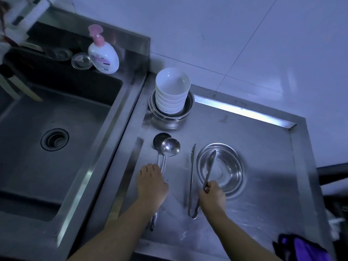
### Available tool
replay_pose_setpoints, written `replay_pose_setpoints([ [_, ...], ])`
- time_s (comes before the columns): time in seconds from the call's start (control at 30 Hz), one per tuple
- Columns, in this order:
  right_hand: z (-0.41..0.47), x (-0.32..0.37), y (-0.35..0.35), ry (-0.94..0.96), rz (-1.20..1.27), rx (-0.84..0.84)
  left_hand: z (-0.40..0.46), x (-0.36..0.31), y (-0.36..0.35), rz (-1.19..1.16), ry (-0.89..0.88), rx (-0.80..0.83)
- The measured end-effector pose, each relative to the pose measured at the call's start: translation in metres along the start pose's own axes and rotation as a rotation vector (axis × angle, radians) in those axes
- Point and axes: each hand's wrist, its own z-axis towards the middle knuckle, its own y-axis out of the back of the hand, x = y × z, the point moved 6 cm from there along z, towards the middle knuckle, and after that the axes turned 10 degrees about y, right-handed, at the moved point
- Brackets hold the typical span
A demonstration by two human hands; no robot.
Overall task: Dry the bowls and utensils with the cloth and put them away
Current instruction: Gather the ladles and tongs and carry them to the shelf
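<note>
Purple cloth (301, 247) lies at the near right corner of the steel tabletop (263, 185), while the left hand (151, 182) rests with straight fingers on the handles of two ladles (166, 147) and the right hand (212, 194) pinches one arm of one pair of tongs (192, 181), that arm reaching over one lone metal bowl (220, 168). Farther back, one stack of about six white bowls (171, 91) sits inside nested metal bowls (170, 110), the sink (56, 119) to their left
</note>
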Motion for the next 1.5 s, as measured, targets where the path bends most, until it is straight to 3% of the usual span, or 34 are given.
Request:
replay_pose_setpoints([
  [0.33, -0.002, 0.016, -0.005, 0.026, 0.071, 0.017, 0.01, 0.017, 0.009, -0.035, 0.04, 0.03],
  [0.53, -0.006, 0.031, -0.008, 0.087, 0.115, 0.02, 0.001, 0.031, 0.008, -0.288, 0.076, 0.166],
  [0.73, -0.016, 0.061, -0.005, 0.233, 0.172, 0.035, -0.027, 0.059, 0.037, -0.353, 0.214, 0.115],
  [0.97, -0.051, 0.118, -0.014, 0.511, 0.182, 0.217, -0.088, 0.111, 0.085, -0.42, 0.376, -0.011],
  [1.13, -0.099, 0.173, -0.029, 0.696, 0.247, 0.378, -0.152, 0.164, 0.125, -0.672, 0.664, -0.187],
  [1.5, -0.292, 0.283, -0.087, 1.137, 0.287, 0.723, -0.348, 0.304, 0.167, -0.75, 1.018, -0.53],
])
